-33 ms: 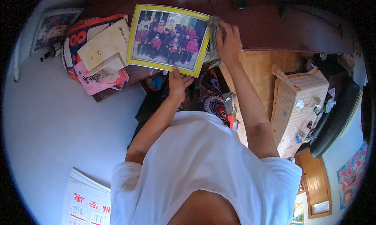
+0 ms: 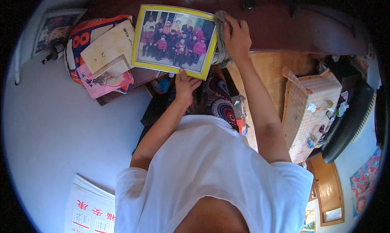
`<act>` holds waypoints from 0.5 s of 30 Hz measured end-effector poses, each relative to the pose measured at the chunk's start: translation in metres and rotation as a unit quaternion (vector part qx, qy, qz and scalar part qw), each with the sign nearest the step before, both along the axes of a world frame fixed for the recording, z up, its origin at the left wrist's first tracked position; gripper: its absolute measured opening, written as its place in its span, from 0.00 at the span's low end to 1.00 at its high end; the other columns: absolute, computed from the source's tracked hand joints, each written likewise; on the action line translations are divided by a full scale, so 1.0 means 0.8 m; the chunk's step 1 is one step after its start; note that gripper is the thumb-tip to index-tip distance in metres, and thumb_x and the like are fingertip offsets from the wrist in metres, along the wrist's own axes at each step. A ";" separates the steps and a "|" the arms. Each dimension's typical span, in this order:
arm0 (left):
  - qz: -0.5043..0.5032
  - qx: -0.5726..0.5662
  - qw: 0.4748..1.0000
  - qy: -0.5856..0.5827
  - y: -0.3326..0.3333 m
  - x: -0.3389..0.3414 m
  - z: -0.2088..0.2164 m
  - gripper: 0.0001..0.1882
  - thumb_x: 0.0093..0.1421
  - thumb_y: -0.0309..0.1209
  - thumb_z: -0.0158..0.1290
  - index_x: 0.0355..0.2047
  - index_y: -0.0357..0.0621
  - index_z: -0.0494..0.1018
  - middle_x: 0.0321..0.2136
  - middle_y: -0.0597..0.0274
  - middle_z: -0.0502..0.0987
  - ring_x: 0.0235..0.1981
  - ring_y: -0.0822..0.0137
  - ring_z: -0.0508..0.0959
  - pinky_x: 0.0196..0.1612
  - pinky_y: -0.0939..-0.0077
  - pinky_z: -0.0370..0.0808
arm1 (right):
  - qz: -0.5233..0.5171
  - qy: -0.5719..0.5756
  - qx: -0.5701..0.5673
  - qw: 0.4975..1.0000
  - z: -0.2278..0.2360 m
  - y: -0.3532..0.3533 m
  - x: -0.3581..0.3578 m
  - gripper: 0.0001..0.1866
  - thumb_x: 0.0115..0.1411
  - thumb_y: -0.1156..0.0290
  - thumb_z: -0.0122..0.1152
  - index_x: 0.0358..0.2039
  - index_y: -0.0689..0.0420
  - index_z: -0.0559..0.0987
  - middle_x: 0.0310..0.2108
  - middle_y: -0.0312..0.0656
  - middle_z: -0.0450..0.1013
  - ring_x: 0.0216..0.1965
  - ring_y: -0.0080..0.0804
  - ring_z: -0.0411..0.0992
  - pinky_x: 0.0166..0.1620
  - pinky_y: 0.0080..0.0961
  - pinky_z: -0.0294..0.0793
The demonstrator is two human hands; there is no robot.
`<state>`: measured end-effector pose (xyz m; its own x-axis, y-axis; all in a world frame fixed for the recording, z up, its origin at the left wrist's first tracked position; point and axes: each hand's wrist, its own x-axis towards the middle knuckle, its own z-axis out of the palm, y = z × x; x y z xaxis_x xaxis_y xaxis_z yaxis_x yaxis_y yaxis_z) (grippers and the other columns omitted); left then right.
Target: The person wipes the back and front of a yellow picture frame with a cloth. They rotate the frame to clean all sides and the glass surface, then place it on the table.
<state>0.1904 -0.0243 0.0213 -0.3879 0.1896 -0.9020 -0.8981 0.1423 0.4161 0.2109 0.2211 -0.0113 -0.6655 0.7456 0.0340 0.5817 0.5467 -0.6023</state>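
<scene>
A yellow-rimmed picture frame (image 2: 156,67) holds a group photo (image 2: 175,40) of several people and leans slightly tilted at the near edge of a dark red table. My left hand (image 2: 185,89) grips its lower edge, thumb on the front; the other fingers are partly hidden behind it. At the frame's right edge, my right hand (image 2: 237,40) is closed on a crumpled grey cloth (image 2: 221,38) that presses against the rim.
Left of the frame lie a cream envelope (image 2: 107,50), a pink booklet (image 2: 99,80) and a patterned bag (image 2: 79,40) on the dark red table (image 2: 276,26). To the right stands a low table with a checked cover (image 2: 306,111), beside a black sofa (image 2: 351,123).
My right hand and the grey cloth have slid a little upward along the frame's right edge. My left hand and the picture frame stay where they were.
</scene>
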 end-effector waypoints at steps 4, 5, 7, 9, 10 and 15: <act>0.019 0.004 1.000 -0.013 0.004 0.001 -0.002 0.27 0.75 0.53 0.36 0.61 0.42 0.58 0.51 0.45 0.75 0.49 0.49 0.80 0.53 0.52 0.79 | 0.010 -0.007 0.106 0.994 -0.007 -0.002 -0.024 0.13 0.64 0.56 0.62 0.48 0.41 0.83 0.47 0.45 0.73 0.46 0.49 0.74 0.45 0.43 0.79; 0.023 -0.002 1.000 -0.014 0.005 0.002 -0.004 0.27 0.75 0.53 0.36 0.61 0.42 0.58 0.51 0.45 0.75 0.49 0.49 0.80 0.53 0.52 0.79 | -0.008 -0.005 0.107 0.994 -0.011 -0.014 -0.018 0.13 0.64 0.57 0.63 0.47 0.42 0.83 0.47 0.45 0.73 0.46 0.48 0.74 0.45 0.43 0.79; 0.024 -0.013 0.999 -0.018 0.007 0.003 -0.007 0.27 0.75 0.53 0.36 0.60 0.43 0.58 0.51 0.45 0.75 0.49 0.49 0.80 0.53 0.52 0.79 | -0.024 0.008 0.090 0.996 -0.017 -0.039 -0.004 0.12 0.63 0.58 0.64 0.46 0.44 0.83 0.47 0.45 0.74 0.47 0.48 0.74 0.45 0.42 0.79; 0.018 -0.025 0.999 -0.026 0.006 0.001 -0.007 0.27 0.76 0.53 0.35 0.60 0.43 0.58 0.50 0.46 0.75 0.49 0.49 0.81 0.52 0.53 0.79 | -0.019 0.027 0.054 0.998 -0.018 -0.067 0.015 0.13 0.62 0.59 0.66 0.45 0.46 0.83 0.46 0.45 0.74 0.47 0.48 0.74 0.45 0.41 0.79; 0.022 -0.017 0.999 -0.024 0.008 0.002 -0.008 0.27 0.76 0.52 0.35 0.60 0.43 0.59 0.50 0.46 0.75 0.48 0.50 0.81 0.52 0.53 0.80 | -0.009 0.024 0.036 0.999 -0.012 -0.077 0.025 0.13 0.61 0.60 0.66 0.45 0.47 0.83 0.45 0.46 0.74 0.47 0.48 0.74 0.45 0.42 0.78; 0.011 -0.016 1.000 -0.019 0.007 0.000 -0.002 0.26 0.76 0.52 0.35 0.58 0.42 0.59 0.49 0.47 0.76 0.46 0.51 0.82 0.51 0.53 0.80 | -0.004 -0.013 -0.044 0.999 0.012 -0.063 0.018 0.11 0.61 0.61 0.65 0.44 0.46 0.83 0.44 0.46 0.73 0.46 0.50 0.73 0.44 0.43 0.77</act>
<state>0.1900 -0.0189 0.0200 -0.3574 0.1521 -0.9215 -0.9163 0.1342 0.3775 0.2250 0.1707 -0.0020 -0.6598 0.7498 -0.0496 0.6016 0.4875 -0.6328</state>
